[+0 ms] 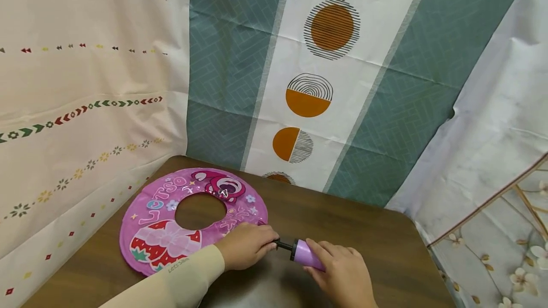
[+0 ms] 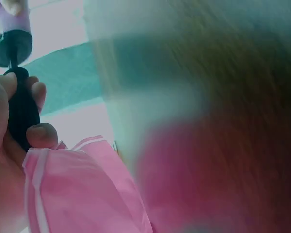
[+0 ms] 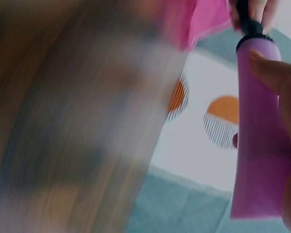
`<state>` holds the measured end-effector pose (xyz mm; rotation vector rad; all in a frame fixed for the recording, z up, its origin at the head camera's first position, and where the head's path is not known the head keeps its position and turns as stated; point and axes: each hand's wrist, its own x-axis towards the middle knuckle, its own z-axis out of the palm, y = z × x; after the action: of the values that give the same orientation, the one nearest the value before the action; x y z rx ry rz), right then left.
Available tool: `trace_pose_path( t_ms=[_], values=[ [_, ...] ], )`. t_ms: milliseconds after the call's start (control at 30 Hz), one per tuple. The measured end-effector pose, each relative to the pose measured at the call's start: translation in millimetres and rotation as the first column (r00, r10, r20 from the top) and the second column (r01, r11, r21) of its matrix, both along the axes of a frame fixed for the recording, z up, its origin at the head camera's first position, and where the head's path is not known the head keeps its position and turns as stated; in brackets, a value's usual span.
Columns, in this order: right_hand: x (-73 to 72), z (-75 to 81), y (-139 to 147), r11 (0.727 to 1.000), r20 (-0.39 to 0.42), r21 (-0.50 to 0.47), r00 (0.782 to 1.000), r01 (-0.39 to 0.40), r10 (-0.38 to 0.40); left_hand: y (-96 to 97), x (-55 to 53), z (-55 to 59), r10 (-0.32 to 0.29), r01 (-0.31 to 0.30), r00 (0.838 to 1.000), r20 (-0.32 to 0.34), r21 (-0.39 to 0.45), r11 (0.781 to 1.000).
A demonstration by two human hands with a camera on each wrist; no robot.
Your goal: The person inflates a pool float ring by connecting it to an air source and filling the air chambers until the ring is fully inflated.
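A hand air pump has a purple barrel (image 1: pixel 306 254) and a black handle (image 2: pixel 23 107) joined by a short length of thin black rod. My left hand (image 1: pixel 246 247) wraps its fingers around the handle. On the barrel, my right hand (image 1: pixel 342 272) has a firm grip, its thumb lying along the purple side in the right wrist view. A pink swim ring (image 1: pixel 147 198), printed with strawberries and a cartoon bear, lies on the table left of the pump. Its near right edge is hidden behind my left hand and sleeve.
The brown wooden table (image 1: pixel 385 246) has a patterned cloth (image 1: pixel 233 61) hanging behind its back edge. Cream fabric (image 1: pixel 107 75) hangs at the left, and a white flowered cloth (image 1: pixel 496 194) at the right. Both wrist views show the tabletop blurred.
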<state>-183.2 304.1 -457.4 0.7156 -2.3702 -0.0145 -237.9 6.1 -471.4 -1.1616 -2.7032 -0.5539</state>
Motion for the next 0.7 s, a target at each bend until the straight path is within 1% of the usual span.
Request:
trace_pose_path(
  t_ms=[100,200,300,367,500,567,633,700],
  values=[
    [0.1,-3.4,-19,1.000,-0.044,-0.018,0.999,-0.001,0.000,3.5,4.1,-1.2,0.003,-0.003,1.000,-0.024,0.001,1.000],
    [-1.2,-10.7,-34,0.999,-0.088,-0.034,0.996,-0.009,0.006,3.7,6.3,-2.0,0.003,-0.004,0.997,-0.077,-0.007,1.000],
    [-4.3,-19.2,-44,0.999,-0.095,-0.046,0.995,-0.014,0.009,1.9,6.2,-1.3,0.010,-0.012,0.993,-0.116,-0.019,1.000],
    [-5.0,-24.3,-46,0.999,-0.083,-0.050,0.996,-0.022,0.018,0.0,6.0,-1.2,0.004,-0.008,0.995,-0.102,-0.036,0.999],
    [-4.6,-28.7,-39,0.998,-0.052,-0.038,0.997,-0.050,0.048,-2.6,7.4,-3.1,-0.018,0.017,1.000,-0.025,-0.052,0.998],
    [-4.7,-25.5,-33,0.998,-0.025,-0.029,0.999,-0.049,0.048,-3.2,7.1,-4.5,-0.015,0.015,1.000,-0.006,-0.040,0.999],
    [-5.2,-20.3,-24,0.999,0.003,-0.026,0.999,-0.037,0.037,-4.0,5.3,-5.9,-0.002,0.001,1.000,-0.012,-0.029,1.000],
    [-5.5,-15.4,-15,1.000,0.052,-0.022,0.999,-0.006,0.007,-5.3,2.3,-6.3,0.015,-0.015,1.000,-0.014,-0.020,1.000]
  ],
)
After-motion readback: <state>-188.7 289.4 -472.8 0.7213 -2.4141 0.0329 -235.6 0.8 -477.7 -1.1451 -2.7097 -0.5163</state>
